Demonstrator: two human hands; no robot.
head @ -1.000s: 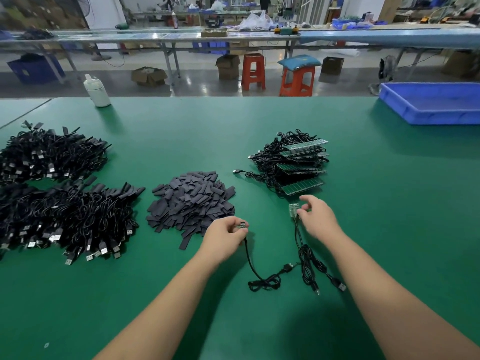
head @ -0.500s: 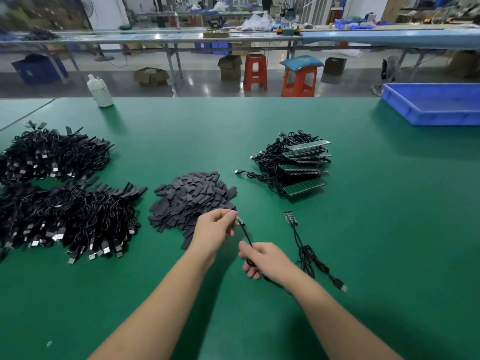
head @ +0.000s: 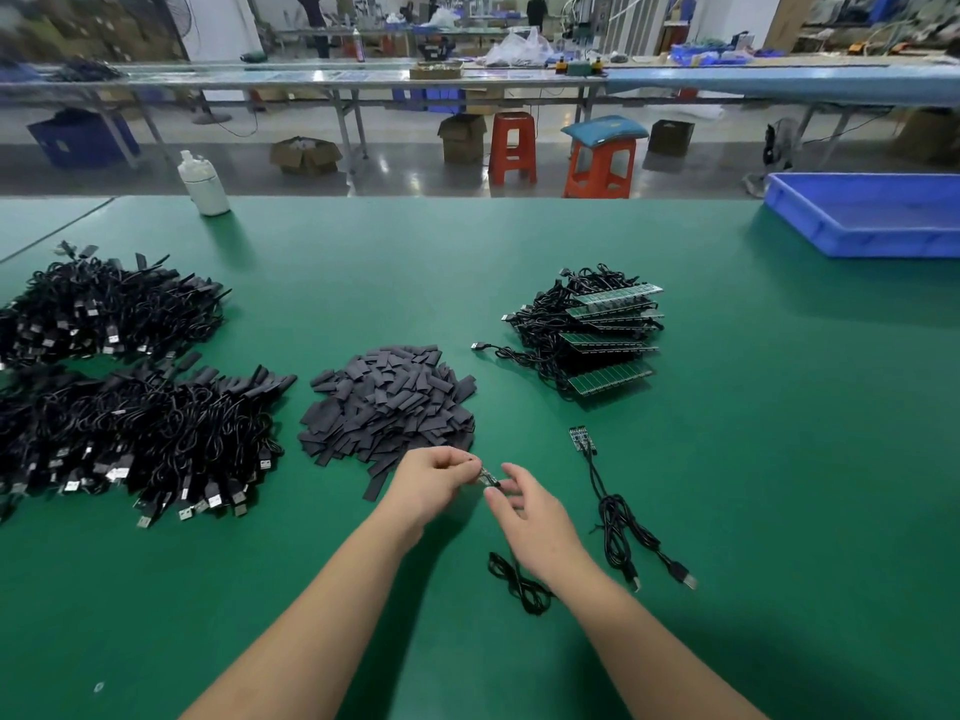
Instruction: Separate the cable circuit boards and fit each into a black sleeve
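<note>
Even overhead light, bright; soft shadows under forearms on counter. Floor glare. Far corners blurred; wide-angle edges bowed.

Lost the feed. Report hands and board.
Left hand pinches small circuit board. Right hand fingers at its cable end. No sleeve on yet; sleeve pile beside.

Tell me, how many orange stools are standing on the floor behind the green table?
2. One plain orange stool stands left, and a second stool with a blue cushion stands just right of it. Others may hide behind benches.
</note>
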